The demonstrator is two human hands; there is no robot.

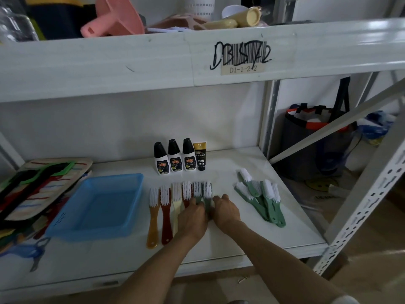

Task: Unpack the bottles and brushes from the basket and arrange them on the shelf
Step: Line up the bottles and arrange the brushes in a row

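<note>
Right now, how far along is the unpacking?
Mostly done. The blue basket looks empty. Three bottles and a black tube stand in a row at the back of the shelf. Both hands, left and right, are lining up the row of brushes. Left to do: the loose pile of green brushes on the right.

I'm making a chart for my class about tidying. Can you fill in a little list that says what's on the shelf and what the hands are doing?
basket: blue basket, looks empty, left side of shelf
bottles: three black-capped bottles plus one tube, upright in a row at the back
lined-up brushes: six brushes, side by side
pile: green brushes, heaped on the right
hands: left hand and right hand on the end of the row's handles
</note>
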